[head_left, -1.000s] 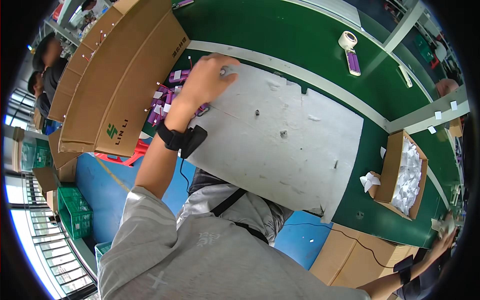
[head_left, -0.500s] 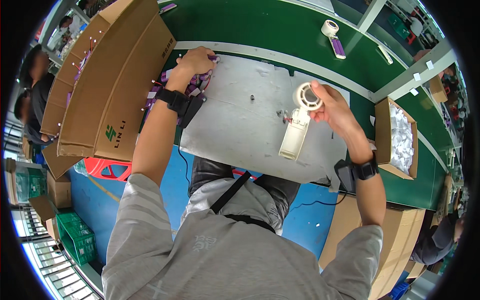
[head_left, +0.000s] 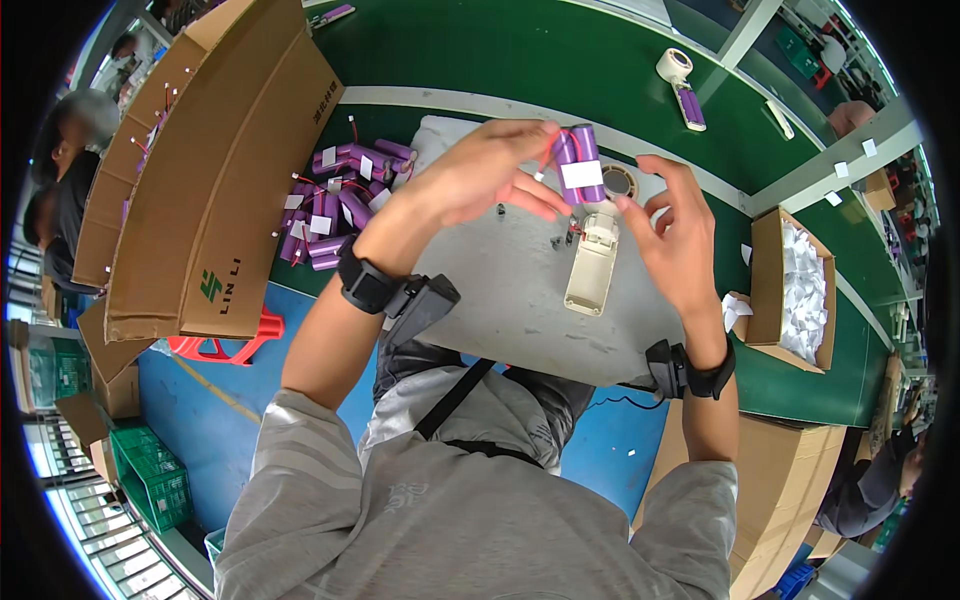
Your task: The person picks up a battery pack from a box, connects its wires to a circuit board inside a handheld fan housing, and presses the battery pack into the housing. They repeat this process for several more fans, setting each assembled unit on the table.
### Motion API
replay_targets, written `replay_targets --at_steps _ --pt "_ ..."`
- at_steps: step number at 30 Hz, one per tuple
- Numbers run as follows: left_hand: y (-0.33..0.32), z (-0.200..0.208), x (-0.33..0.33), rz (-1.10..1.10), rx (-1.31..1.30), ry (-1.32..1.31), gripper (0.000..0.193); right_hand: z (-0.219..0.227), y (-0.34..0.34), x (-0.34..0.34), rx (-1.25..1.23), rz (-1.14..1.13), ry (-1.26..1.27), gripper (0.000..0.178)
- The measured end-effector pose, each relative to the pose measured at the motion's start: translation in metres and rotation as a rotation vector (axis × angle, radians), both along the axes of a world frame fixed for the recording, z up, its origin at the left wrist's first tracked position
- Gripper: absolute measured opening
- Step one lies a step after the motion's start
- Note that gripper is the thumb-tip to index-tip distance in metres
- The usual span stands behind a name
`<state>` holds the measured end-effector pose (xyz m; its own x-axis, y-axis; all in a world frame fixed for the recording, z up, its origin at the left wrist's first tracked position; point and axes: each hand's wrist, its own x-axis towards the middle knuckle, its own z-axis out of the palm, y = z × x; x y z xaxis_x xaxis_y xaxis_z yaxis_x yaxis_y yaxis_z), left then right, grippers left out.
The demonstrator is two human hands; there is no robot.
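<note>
My left hand [head_left: 478,178] grips a purple two-cell battery pack [head_left: 584,146] with a white label and red wires, held over the mat. Under and beside the pack is a cream handheld fan housing [head_left: 590,278], its open handle hollow pointing toward me and its round ring [head_left: 622,184] partly hidden by the pack. My right hand [head_left: 675,235] is just right of the ring, fingers apart and curved, with nothing visibly gripped. A heap of purple battery packs [head_left: 325,222] with white labels lies left of the mat.
A tall cardboard box [head_left: 225,190] stands at the left. At the right, a small carton [head_left: 832,300] holds white pieces. Another fan with purple cells [head_left: 690,108] and a white strip [head_left: 780,120] lie farther back on the green table. The grey mat [head_left: 480,300] covers the near part.
My left hand has moved right from the heap, bringing a battery pack over to the fan housing. My right hand has let go of the ring, and the housing sits about where it was.
</note>
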<state>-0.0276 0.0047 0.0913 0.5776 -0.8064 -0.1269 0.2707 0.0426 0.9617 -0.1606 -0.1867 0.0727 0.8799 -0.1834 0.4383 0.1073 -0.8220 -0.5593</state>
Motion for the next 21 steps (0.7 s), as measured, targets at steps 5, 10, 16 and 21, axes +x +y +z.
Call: replay_targets --at_steps 5,10,16,21 --pt "-0.037 -0.023 -0.015 -0.078 0.021 -0.04 0.043 -0.034 -0.001 0.009 0.423 0.207 -0.098 0.06" --pt "-0.041 -0.044 -0.024 0.16 0.165 -0.757 0.038 -0.039 -0.021 0.005 0.935 0.155 0.067 0.051" --pt "-0.039 -0.072 -0.012 -0.17 0.188 -0.709 0.039 -0.052 -0.023 0.008 0.606 0.026 0.226 0.043" --pt "-0.05 -0.077 0.01 -0.26 0.21 -0.536 0.033 -0.06 -0.019 0.016 0.557 0.005 0.035 0.04"
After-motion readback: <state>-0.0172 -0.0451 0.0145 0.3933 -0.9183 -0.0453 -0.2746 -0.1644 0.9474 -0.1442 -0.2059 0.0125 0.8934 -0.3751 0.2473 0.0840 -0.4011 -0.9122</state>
